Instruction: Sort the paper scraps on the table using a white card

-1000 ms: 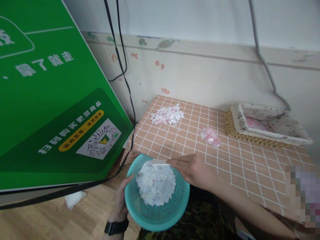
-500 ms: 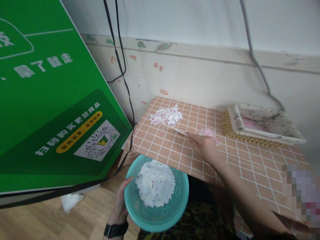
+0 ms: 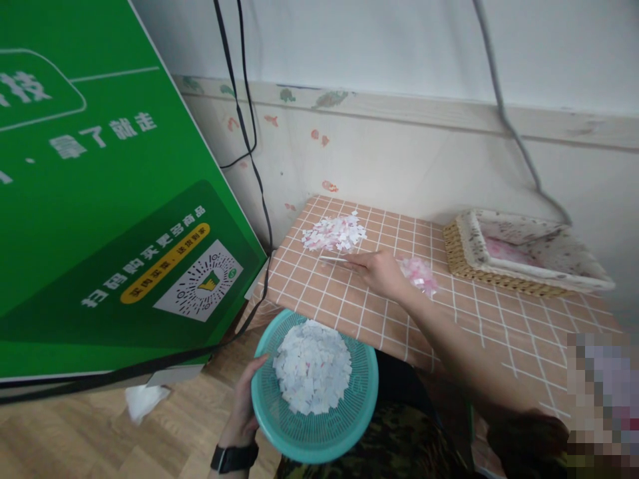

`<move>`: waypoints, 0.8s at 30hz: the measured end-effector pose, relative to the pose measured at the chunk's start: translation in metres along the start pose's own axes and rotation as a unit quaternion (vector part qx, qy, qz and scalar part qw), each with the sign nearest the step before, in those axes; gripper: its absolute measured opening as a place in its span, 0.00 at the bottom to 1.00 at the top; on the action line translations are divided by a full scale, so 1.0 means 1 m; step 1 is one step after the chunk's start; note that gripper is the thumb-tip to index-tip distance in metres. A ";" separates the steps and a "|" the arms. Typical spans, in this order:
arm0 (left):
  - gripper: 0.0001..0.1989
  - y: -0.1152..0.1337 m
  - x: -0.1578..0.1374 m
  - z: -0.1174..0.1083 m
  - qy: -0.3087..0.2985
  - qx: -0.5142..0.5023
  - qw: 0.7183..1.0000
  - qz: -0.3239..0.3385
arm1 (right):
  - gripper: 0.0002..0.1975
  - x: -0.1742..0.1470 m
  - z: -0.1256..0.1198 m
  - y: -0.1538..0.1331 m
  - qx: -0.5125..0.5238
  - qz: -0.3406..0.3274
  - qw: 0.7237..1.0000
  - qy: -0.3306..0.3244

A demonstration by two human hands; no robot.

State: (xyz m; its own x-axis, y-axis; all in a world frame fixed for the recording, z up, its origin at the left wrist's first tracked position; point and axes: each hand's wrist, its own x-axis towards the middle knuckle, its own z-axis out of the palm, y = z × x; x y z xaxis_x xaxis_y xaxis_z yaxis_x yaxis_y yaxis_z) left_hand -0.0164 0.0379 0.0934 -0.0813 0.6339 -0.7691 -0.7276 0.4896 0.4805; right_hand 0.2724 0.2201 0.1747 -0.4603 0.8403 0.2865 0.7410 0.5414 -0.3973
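My left hand (image 3: 243,402) grips the left rim of a teal plastic colander (image 3: 362,419), thumb over the edge. A heap of small white paper scraps (image 3: 312,369) lies inside the colander, which is at the table's front edge, over my lap. Over the checked tablecloth (image 3: 344,299), my right hand (image 3: 379,271) pinches a thin white flat strip (image 3: 331,259); its exact kind is unclear. Just beyond the strip's tip lies a loose pile of white and pinkish paper scraps (image 3: 334,233). A smaller pile of pink scraps (image 3: 420,274) sits right of my right hand.
A cloth-lined wicker basket (image 3: 459,259) with pink scraps in it stands at the back right. Left of the table is a large green sign board (image 3: 100,219). Black cables (image 3: 259,179) hang by the table's left corner. A white bag (image 3: 144,401) lies on the floor.
My right hand has moved left with the strip, which is now in front of the white pile. My left hand still holds the colander in about the same spot.
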 end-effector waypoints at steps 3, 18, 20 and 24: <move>0.05 -0.001 0.000 -0.001 -0.020 -0.002 1.000 -0.017 | 0.13 -0.004 -0.010 -0.003 0.025 -0.032 0.998 -0.041; 0.07 -0.017 0.012 -0.009 -0.054 -0.010 0.998 -0.041 | 0.17 -0.035 0.019 -0.093 0.085 0.072 0.992 0.058; 0.07 -0.021 0.014 -0.009 -0.060 -0.002 0.997 -0.043 | 0.16 -0.027 0.033 -0.098 0.099 0.105 0.988 0.049; 0.06 -0.030 0.015 -0.008 -0.058 0.014 0.997 -0.051 | 0.17 -0.030 0.037 -0.078 0.080 0.181 0.976 0.089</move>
State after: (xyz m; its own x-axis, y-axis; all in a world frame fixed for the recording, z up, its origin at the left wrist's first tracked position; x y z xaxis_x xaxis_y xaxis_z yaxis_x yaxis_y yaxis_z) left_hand -0.0013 0.0285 0.0642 0.0729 0.6434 -0.7621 -0.7081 0.5715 0.4147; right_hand 0.2104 0.1541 0.1649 -0.0806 0.9666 0.2433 0.7472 0.2201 -0.6271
